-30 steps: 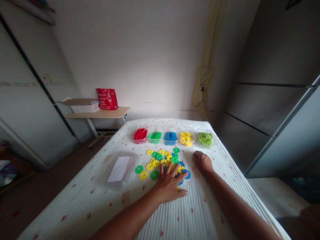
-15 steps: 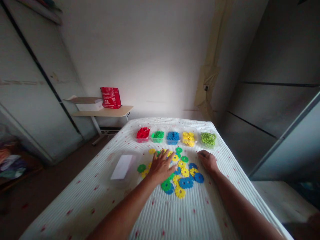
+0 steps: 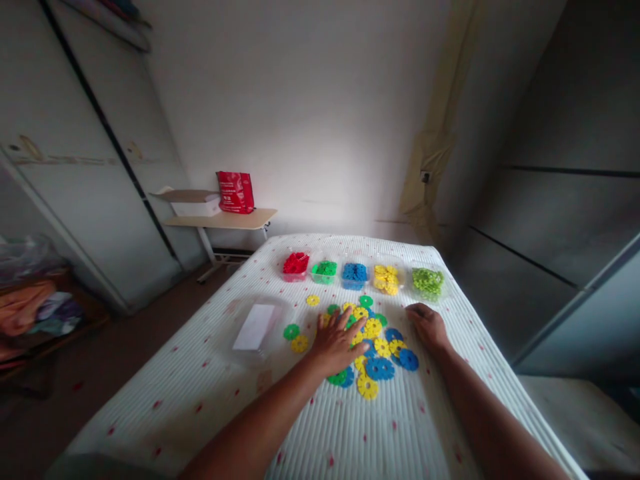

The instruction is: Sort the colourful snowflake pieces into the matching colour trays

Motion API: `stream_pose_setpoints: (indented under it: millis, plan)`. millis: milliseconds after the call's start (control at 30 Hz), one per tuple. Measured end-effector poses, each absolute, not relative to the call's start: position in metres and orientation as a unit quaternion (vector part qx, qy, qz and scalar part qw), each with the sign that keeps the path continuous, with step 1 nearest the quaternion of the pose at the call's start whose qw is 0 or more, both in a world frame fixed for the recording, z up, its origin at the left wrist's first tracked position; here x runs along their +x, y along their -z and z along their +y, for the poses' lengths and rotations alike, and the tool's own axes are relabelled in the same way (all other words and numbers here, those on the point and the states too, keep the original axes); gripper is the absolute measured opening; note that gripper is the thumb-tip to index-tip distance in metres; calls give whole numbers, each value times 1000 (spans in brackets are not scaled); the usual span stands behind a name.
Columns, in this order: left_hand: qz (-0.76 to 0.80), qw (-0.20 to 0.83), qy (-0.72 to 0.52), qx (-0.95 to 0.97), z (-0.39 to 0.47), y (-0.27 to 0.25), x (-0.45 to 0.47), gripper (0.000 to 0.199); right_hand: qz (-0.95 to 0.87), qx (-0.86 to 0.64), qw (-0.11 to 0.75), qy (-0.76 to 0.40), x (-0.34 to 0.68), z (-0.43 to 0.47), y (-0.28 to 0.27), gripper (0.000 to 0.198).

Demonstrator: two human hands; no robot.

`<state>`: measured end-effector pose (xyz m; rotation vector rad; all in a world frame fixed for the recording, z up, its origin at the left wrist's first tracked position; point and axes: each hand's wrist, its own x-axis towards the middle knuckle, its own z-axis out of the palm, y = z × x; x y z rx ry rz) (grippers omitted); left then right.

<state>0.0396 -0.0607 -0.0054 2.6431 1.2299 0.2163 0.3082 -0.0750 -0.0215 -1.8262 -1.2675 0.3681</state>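
My left hand (image 3: 336,343) lies palm down, fingers spread, over a loose pile of flat, notched plastic discs. Around its fingers are yellow discs (image 3: 373,327), green discs (image 3: 366,301) and blue discs (image 3: 380,369); the palm hides part of the pile. To its left, a green disc (image 3: 291,332) and two yellow discs (image 3: 299,343) lie apart from the others. Right of the pile, my right hand (image 3: 429,327) rests on the cloth with its fingers curled together. Whatever those fingers may hold is hidden.
Beyond the pile stands a row of clear tubs: red pieces (image 3: 296,265), green pieces (image 3: 325,270), blue pieces (image 3: 355,275), yellow pieces (image 3: 387,278) and light-green pieces (image 3: 428,283). A clear container with a white card (image 3: 254,327) is at left. A side table (image 3: 225,221) holds a red bag (image 3: 235,192).
The view has turned slightly left, shifting the scene rightward. My left hand has slid a little right across the discs, fingers still spread. My right hand stays curled beside the pile.
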Motion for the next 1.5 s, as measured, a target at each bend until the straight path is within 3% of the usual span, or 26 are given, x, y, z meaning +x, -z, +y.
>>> stream_pose_setpoints:
  millis: [167, 333, 600, 833, 1133, 1333, 1500]
  plan:
    - [495, 73, -98, 860, -76, -4, -15, 55, -509, -732, 424, -158, 311, -73, 24, 33]
    - [496, 85, -39, 863, -105, 8, -57, 64, -500, -749, 410, -146, 311, -72, 26, 33]
    - [481, 92, -98, 866, -104, 28, -40, 72, -515, -732, 421, -145, 310, -75, 23, 36]
    - [548, 117, -121, 820, -89, 30, -24, 80, -527, -750, 377, -134, 310, -74, 25, 36]
    - [397, 163, -175, 886, -85, 28, 4, 61, -563, -750, 336, -89, 305, -77, 24, 30]
    - [472, 79, -234, 846, -32, 15, 18, 49, -647, -718, 256, -11, 289, -70, 22, 30]
    - [575, 30, -175, 799, 4, 14, 34, 42, -733, -650, 201, 4, 262, -38, 6, 37]
